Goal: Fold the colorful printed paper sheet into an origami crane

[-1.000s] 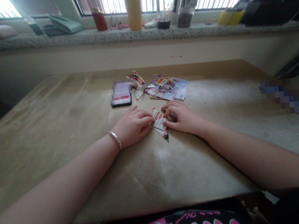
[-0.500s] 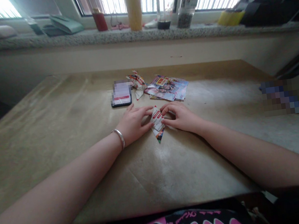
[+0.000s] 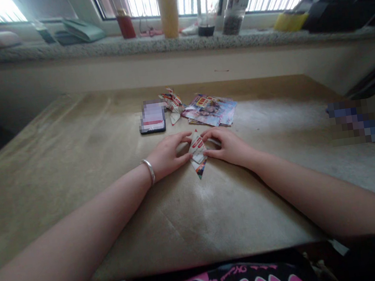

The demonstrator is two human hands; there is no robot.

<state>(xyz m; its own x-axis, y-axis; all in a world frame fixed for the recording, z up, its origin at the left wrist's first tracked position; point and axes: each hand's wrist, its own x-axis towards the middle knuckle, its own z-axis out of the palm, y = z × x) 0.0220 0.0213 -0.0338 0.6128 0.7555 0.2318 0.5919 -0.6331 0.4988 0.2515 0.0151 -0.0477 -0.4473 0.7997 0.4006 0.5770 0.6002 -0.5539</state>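
A small diamond of folded printed paper (image 3: 197, 150) lies on the table between my hands, white with red print and a dark, colourful lower tip. My left hand (image 3: 170, 152), with a silver bangle at the wrist, grips its left edge between thumb and fingers. From the right, my right hand (image 3: 227, 144) holds the opposite edge the same way, thumb low and fingers near the top. Behind them lies another folded paper piece (image 3: 173, 107), beside a stack of printed sheets (image 3: 213, 109).
A phone (image 3: 152, 116) lies left of the folded piece on the tan table (image 3: 102, 124). A blurred bluish item (image 3: 361, 122) is at the right. Bottles and jars, among them a red one (image 3: 126, 25), line the granite windowsill (image 3: 147, 46).
The fingers of my left hand have drawn together and shifted slightly up along the paper. The diamond's top tip has turned slightly right. My right hand has barely moved.
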